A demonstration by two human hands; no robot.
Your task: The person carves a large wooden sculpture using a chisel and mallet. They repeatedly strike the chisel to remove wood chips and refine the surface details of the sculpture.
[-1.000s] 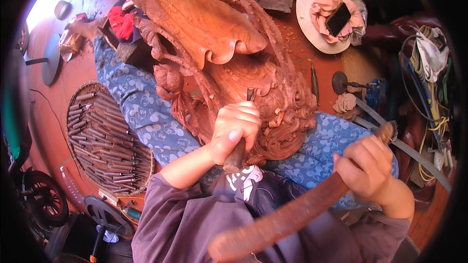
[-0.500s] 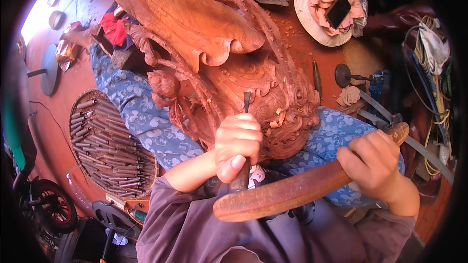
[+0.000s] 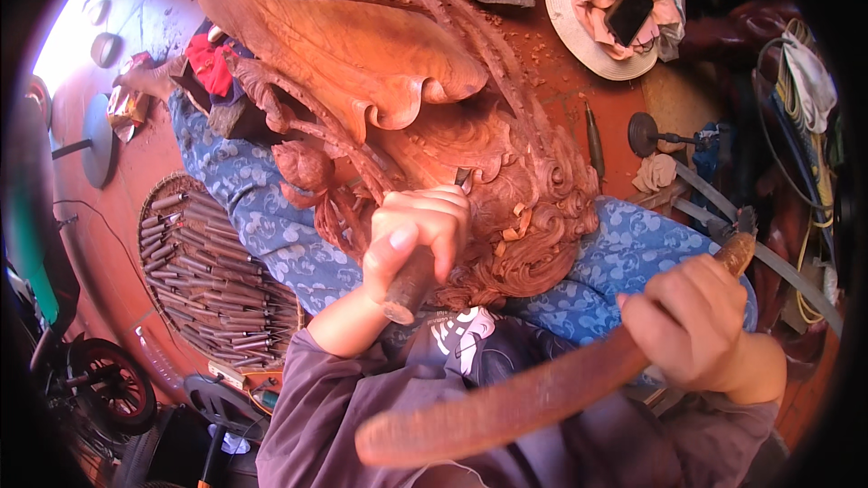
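Note:
A large reddish wood carving [image 3: 520, 253], with curls, leaf folds and stems, lies across my legs. My left hand [image 3: 418, 228] is closed round a chisel [image 3: 409, 287]; its butt end points back at me and its metal tip touches or hovers at the carved curls, I cannot tell which. My right hand [image 3: 685, 323] grips a long curved wooden mallet [image 3: 506, 400] near its narrow end. The mallet's broad end reaches left over my lap, apart from the chisel's butt.
To the left, a round woven basket [image 3: 217, 276] holds many chisels. A loose pointed tool [image 3: 593, 140] lies right of the carving. Beyond it sits a white hat [image 3: 583, 32] with pink cloth and a phone [image 3: 628, 13]. Metal bars [image 3: 787, 280] stick out at the right.
My left hand has tilted the chisel, its butt swinging left and upward. The mallet's broad end has dropped lower and left, away from the chisel. The view has shifted slightly.

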